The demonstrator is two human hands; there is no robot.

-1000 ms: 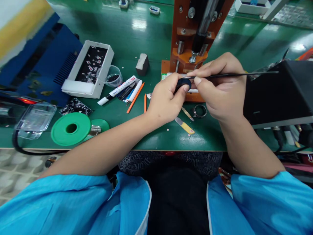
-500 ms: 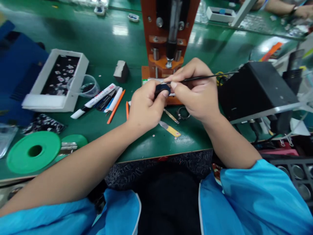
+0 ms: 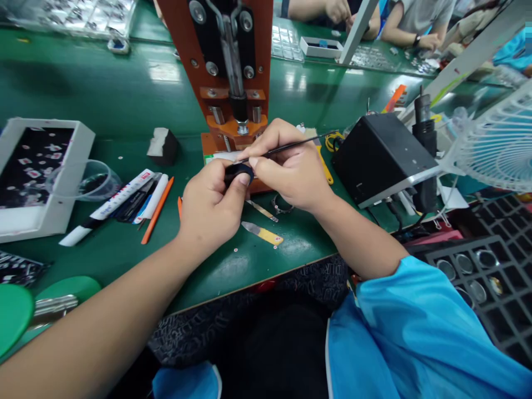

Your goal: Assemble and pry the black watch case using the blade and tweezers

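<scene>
My left hand (image 3: 214, 205) is closed around a small dark round part (image 3: 242, 173), pinching it between thumb and fingers; its exact kind does not show. A thin black pen-like tool (image 3: 286, 146) is gripped in my right hand (image 3: 291, 169), its tip reaching the top of the dark part. Both hands are held close together in front of an orange lever press (image 3: 235, 119). Below them on the green bench lie a short yellow-handled blade (image 3: 264, 235), a thin flat strip (image 3: 262, 211) and a dark metal ring (image 3: 282, 204).
To the left are a white tray (image 3: 85, 144) of small parts, a clear cup (image 3: 100, 183), markers (image 3: 120, 199) and green spools (image 3: 14, 313). A black box (image 3: 382, 155) and a white fan (image 3: 502, 138) stand right. Other people's hands (image 3: 338, 10) show across the bench.
The camera view has swung to the right, so the bench things appear farther left. Both hands keep their grips, with the tool still against the dark part.
</scene>
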